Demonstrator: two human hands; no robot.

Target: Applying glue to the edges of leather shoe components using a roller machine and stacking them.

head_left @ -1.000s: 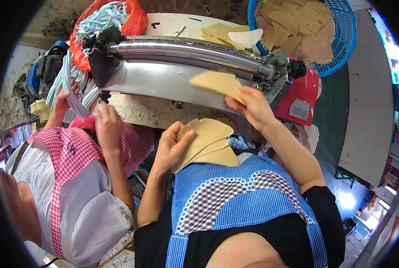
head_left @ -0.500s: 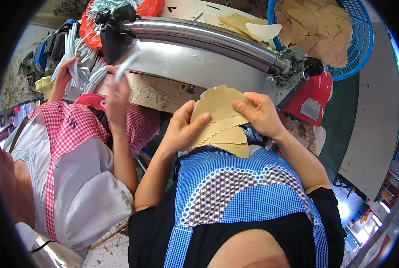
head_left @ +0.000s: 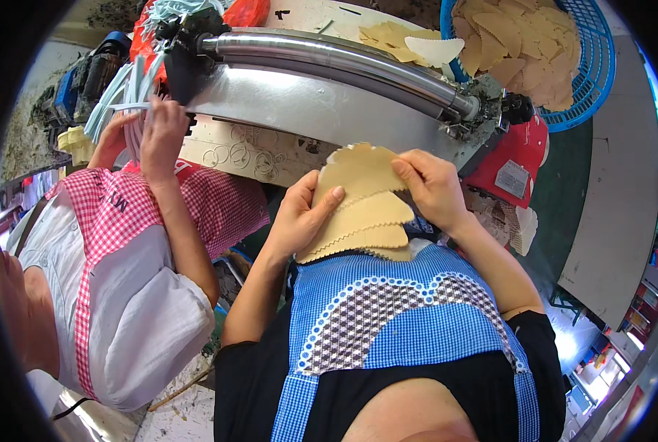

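Observation:
I hold a fanned stack of tan dough sheets with wavy edges (head_left: 362, 214) against my blue checked apron (head_left: 388, 317). My left hand (head_left: 299, 221) grips the stack's left side, thumb on top. My right hand (head_left: 430, 184) pinches the top sheet at its upper right edge. Just beyond the stack lies a metal roller machine (head_left: 329, 62) with a long steel roller and a sloping steel plate.
A person in a red checked apron (head_left: 115, 243) stands at my left, their hands (head_left: 156, 136) on pale strips at the machine's left end. A blue basket (head_left: 564, 51) full of dough sheets sits at the upper right. More sheets (head_left: 406, 44) lie behind the roller.
My right hand came back from the roller with a sheet and laid it on the stack. Both hands now hold the stack closer to my apron.

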